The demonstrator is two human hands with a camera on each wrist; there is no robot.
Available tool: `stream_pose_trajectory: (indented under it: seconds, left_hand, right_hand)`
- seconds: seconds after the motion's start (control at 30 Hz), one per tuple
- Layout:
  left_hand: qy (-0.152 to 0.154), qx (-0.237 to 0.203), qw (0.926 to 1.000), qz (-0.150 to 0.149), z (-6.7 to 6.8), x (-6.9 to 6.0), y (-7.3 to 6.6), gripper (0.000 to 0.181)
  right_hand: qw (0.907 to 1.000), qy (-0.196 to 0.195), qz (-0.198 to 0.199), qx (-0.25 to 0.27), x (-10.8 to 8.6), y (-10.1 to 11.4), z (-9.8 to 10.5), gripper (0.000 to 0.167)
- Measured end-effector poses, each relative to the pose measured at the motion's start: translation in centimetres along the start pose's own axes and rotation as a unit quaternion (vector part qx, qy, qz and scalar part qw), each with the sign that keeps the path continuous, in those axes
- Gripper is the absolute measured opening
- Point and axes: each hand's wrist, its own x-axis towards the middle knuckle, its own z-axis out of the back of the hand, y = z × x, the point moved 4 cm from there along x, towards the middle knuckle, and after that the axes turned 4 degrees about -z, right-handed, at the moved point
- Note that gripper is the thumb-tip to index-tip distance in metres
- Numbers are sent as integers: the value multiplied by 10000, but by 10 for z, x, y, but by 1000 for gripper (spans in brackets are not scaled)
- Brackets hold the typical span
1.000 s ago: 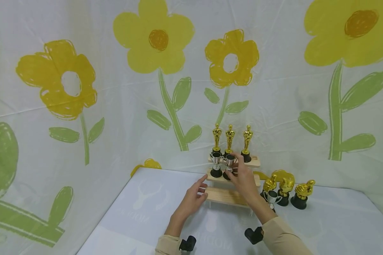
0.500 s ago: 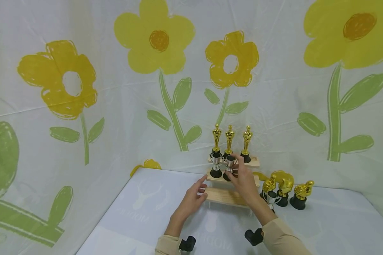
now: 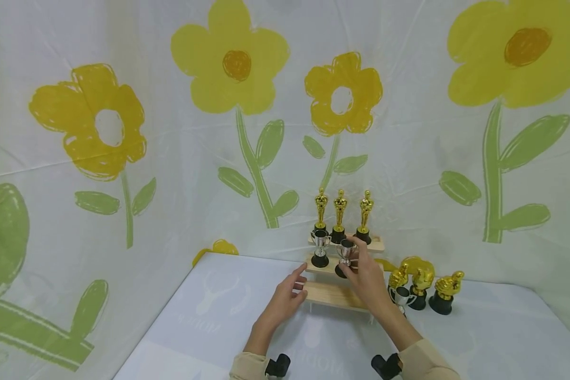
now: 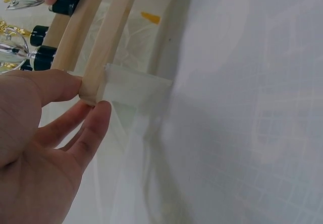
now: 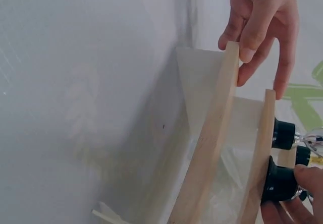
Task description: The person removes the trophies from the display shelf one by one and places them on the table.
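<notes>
A three-tier wooden shelf (image 3: pixel 332 295) stands on the table. My left hand (image 3: pixel 285 298) holds its left end; in the left wrist view the thumb and fingers of that hand (image 4: pixel 50 128) lie on either side of a board's end (image 4: pixel 93 85). On the middle tier, my right hand (image 3: pixel 368 279) pinches a silver two-handled cup (image 3: pixel 345 250) with a black base. That base (image 5: pixel 280 183) is against the board in the right wrist view, slightly tilted. Left of it, another silver cup (image 3: pixel 320 241) stands upright.
Three gold figure trophies (image 3: pixel 340 211) stand on the top tier. Right of the shelf, several gold trophies (image 3: pixel 444 293) and a silver cup (image 3: pixel 401 296) stand on the table (image 3: pixel 209 316). A flower-patterned cloth (image 3: pixel 399 148) hangs behind.
The right hand and its cup have shifted slightly right and toward the front of the middle tier, widening the gap to the other cup. The left hand keeps its place at the shelf.
</notes>
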Motion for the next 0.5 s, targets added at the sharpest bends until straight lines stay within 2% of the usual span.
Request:
stream_pose_trajectory:
  seconds: [0.3,0.5]
  left_hand:
    - [-7,50,9999,114,1,1,-1,66]
    - [23,79,9999,126,0,1,0,66]
  right_hand:
    - [9999,-58,22,-110,-10,-1,12,75]
    - [10000,-43,-46,14,-19,-4,22,75]
